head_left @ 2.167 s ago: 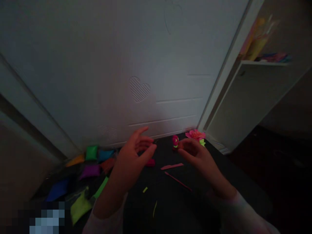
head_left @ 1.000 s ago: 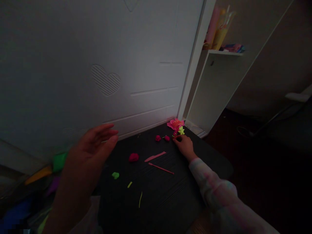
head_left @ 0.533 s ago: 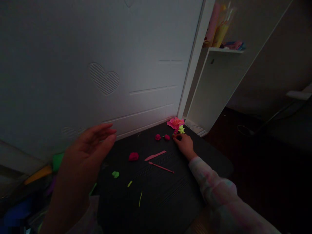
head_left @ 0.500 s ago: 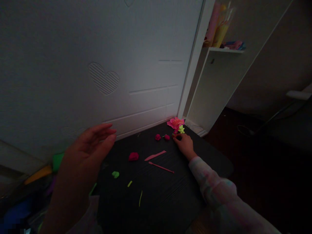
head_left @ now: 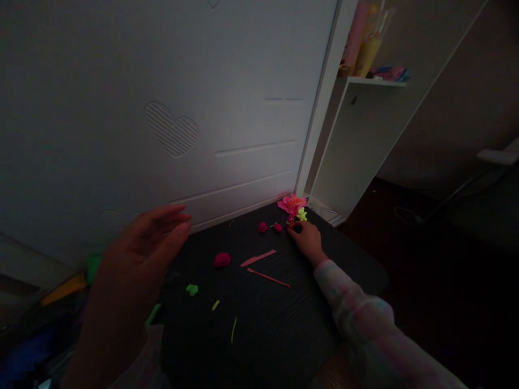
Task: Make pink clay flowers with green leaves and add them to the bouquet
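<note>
My left hand (head_left: pixel 141 248) is raised at the left, over the table's edge, fingers loosely curved and thumb apart, with nothing visible in it. At the far corner of the dark table, my right hand (head_left: pixel 305 236) has thumb and forefinger closed at a small piece I cannot make out. It is right beside a small yellow flower (head_left: pixel 301 214) and a large pink flower (head_left: pixel 292 203). To its left lie a red bud with a green stem (head_left: pixel 278 228) and another small red flower (head_left: pixel 263 227). Nearer are a pink modelling knife (head_left: pixel 258 258) and a thin pink stick tool (head_left: pixel 268 277).
On the dark table (head_left: pixel 284 329) lie a red clay lump (head_left: pixel 222 260), a green clay lump (head_left: pixel 192 290), a short yellow-green piece (head_left: pixel 215 305) and a thin strip (head_left: pixel 234 329). A white panel (head_left: pixel 243 124) stands behind. At the right is a white shelf (head_left: pixel 377 82).
My left hand has shifted very slightly left. The right hand stays at the same spot by the flowers, and the things on the table have not moved.
</note>
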{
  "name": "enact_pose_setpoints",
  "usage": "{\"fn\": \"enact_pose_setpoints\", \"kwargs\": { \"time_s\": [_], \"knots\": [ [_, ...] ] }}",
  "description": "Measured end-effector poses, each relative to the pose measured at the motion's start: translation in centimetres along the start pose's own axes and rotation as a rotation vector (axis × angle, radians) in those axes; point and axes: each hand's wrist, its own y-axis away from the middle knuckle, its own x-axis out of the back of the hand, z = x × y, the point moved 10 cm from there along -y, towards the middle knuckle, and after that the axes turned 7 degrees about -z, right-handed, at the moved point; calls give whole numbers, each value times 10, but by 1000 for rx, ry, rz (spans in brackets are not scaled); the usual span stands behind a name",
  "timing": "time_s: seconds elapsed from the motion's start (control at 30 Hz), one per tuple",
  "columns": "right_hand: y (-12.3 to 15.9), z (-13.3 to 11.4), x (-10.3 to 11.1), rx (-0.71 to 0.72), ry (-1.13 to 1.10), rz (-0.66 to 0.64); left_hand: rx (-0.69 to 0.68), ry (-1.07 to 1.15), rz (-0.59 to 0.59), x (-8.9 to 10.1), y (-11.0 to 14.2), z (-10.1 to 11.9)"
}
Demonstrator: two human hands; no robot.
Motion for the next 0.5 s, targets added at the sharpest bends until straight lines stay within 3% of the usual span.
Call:
{"fn": "enact_pose_setpoints", "kwargs": {
  "time_s": [0.5],
  "knots": [
    [0, 2, 0, 7, -60, 15, 62, -22, 4, -1, 4, 0]
  ]
}}
